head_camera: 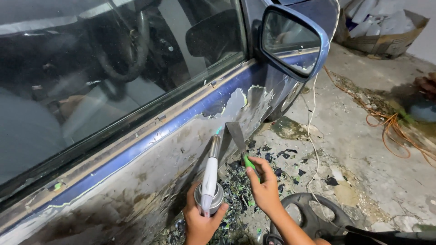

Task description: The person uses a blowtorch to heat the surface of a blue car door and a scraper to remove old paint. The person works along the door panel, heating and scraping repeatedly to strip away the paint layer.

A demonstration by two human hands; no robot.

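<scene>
My left hand (200, 222) grips a heat gun (210, 174); my right hand (265, 183) grasps a green-handled scraper (237, 138) against the car door (150, 177). At two o'clock, a cardboard box (386, 43) holds white bags (374, 16).

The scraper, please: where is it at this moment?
In the head view, the scraper is in the right hand, blade against the car door, just right of the heat gun.

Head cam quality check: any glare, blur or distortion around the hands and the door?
Head view: even, soft light, no harsh shadows; car window carries pale reflections that veil the interior; side mirror reflects too. Left hand with heat gun and right hand with scraper are sharp; wide-angle bending shows along the door edges.
</scene>
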